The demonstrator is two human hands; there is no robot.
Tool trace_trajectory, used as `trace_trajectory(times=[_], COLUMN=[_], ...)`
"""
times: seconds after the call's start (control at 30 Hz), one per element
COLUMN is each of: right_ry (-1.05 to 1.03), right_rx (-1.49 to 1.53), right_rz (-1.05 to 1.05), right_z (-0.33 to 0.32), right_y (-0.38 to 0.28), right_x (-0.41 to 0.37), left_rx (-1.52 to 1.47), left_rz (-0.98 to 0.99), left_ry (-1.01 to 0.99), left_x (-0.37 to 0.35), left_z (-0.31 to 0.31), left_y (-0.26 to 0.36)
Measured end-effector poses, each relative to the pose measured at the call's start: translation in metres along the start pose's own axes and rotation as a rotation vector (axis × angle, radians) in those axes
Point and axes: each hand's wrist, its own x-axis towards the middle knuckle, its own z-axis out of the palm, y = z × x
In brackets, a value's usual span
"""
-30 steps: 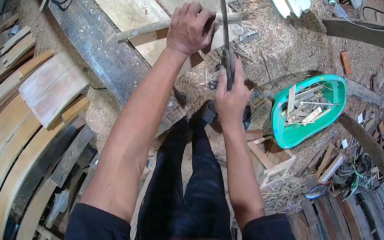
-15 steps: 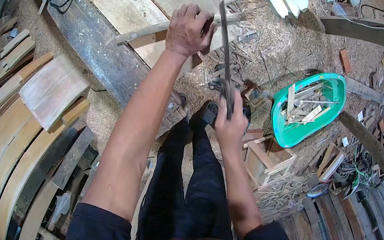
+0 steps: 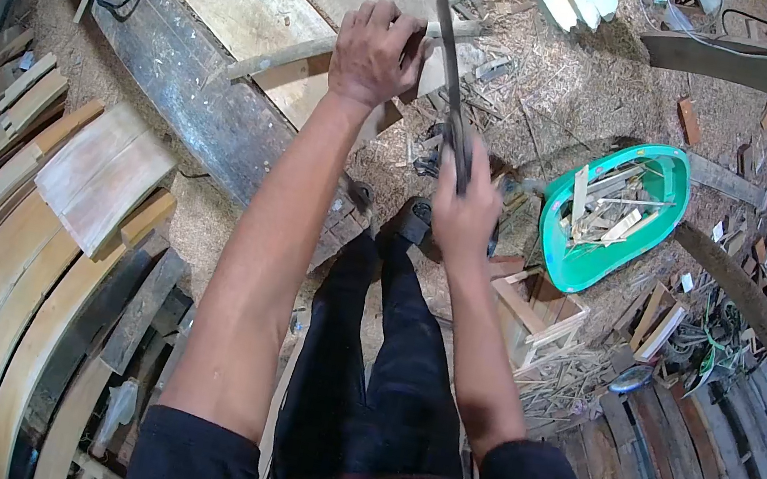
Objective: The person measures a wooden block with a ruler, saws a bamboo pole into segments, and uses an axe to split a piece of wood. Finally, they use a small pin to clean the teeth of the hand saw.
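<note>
The nearest hazard is the gap between the left hand (image 3: 371, 53) and the long, narrow, dark metal blade (image 3: 452, 68). The 2 are close together at the far end of the slim, pale, slightly curved wooden strip (image 3: 282, 58), so a blade that skips off the wood could cut the left thumb or knuckles. The left fingers are curled down over the strip, nearly closed, pinning it from above. The right hand (image 3: 468, 198) is wrapped around the near end of the blade with its fingers closed; its grip hides any handle, and I cannot tell whether the edge touches the wood.

The strip lies aslant over the broad, pale wooden boards (image 3: 260, 6), its near end by the dark, paint-speckled plank (image 3: 175, 93) and its far end jutting past the left hand. With only 1 hand pressing on it, a sideways push on that free end could make it roll or pivot, because it is narrow and curved. If the blade catches in the grain, a sudden release could swing it down towards the black-shod foot (image 3: 417, 220).

Loose shavings and scraps underfoot could spoil the footing. The green plastic tub (image 3: 557, 264), holding wood offcuts, stands beside the right arm, where a wide swing could bump it.
</note>
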Motion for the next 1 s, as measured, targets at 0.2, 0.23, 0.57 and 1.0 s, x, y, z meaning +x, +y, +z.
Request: trace_trajectory(times=[0.2,0.23,0.57,1.0], right_ry=[-0.018,0.03,0.007,0.079], right_rx=[0.025,-0.033,0.031,0.0], right_rz=[0.011,-0.094,-0.031,-0.072], right_z=[-0.008,-0.012,-0.012,-0.013], right_y=[0.01,0.011,0.008,0.015], right_x=[-0.029,-0.039,-0.038,-0.039], left_rx=[0.011,0.023,0.013,-0.013], left_rz=[0.003,0.006,-0.006,-0.026], left_ry=[-0.019,-0.013,-0.018,-0.04], left_x=[0.001,0.001,0.001,0.001], left_z=[0.0,-0.001,-0.001,-0.001], left_y=[-0.001,-0.001,0.0,0.0])
